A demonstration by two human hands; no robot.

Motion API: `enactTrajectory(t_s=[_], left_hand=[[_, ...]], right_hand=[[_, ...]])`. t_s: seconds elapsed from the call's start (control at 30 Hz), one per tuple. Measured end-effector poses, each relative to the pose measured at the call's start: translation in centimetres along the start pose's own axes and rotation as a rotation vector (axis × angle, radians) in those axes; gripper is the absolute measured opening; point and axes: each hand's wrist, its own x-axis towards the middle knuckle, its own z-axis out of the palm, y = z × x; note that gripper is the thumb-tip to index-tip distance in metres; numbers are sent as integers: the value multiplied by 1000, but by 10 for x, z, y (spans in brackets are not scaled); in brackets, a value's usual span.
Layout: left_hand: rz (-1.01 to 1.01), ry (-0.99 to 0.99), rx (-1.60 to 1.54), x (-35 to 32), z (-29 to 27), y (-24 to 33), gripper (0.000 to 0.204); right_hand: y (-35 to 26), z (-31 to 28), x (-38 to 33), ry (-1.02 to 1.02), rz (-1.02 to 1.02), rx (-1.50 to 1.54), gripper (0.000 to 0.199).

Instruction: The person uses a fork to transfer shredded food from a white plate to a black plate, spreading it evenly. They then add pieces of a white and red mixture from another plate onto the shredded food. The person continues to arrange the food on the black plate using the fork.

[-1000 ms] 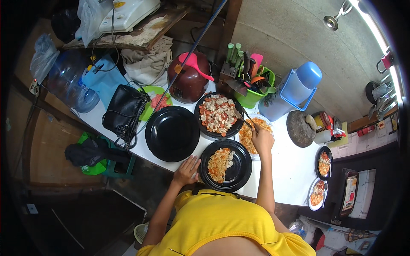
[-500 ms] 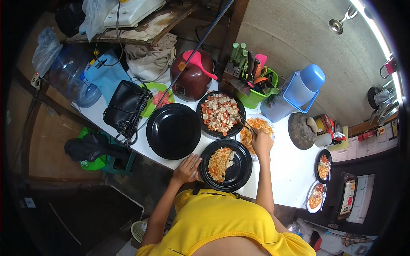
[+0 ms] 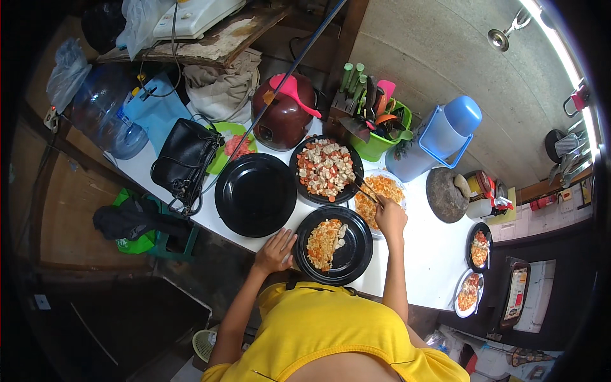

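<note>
My right hand (image 3: 391,218) is closed around the handle of a thin metal utensil (image 3: 367,191). The utensil's far end reaches the rim of a black plate (image 3: 297,185) heaped with chopped white and orange-red food (image 3: 325,167); its exact kind is unclear. Under that hand sits a white plate (image 3: 402,185) of orange-coloured food. Closest to me, a black plate (image 3: 352,262) carries orange-yellow food (image 3: 323,245) on its left half, with pale pieces alongside. My left hand (image 3: 275,251) rests with fingers stretched out at the table edge, just left of this plate.
An empty black plate (image 3: 256,194) lies to the left, near a black handbag (image 3: 180,157). Behind stand a dark red rice cooker (image 3: 284,114), a green utensil basket (image 3: 372,148) and a blue jug (image 3: 417,149). A stone mortar (image 3: 445,196) and two filled plates are farther right.
The view has shifted slightly, so everything sits a little farther left. My right hand keeps the utensil at the heaped plate's rim; my left hand stays at the table edge.
</note>
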Motion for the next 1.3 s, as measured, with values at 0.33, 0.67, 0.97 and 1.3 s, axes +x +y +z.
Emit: enactTrajectory(t_s=[0.33, 0.67, 0.97, 1.3], left_hand=[[5, 1, -10, 1, -1, 1, 59], [11, 3, 8, 1, 0, 0, 59], [8, 1, 9, -1, 0, 0, 59], [10, 6, -2, 1, 0, -1, 59]], right_hand=[[5, 23, 4, 55, -72, -104, 24], [-5, 25, 7, 90, -155, -224, 32], [3, 25, -14, 150, -83, -20, 26], [34, 39, -26, -104, 225, 375, 26]])
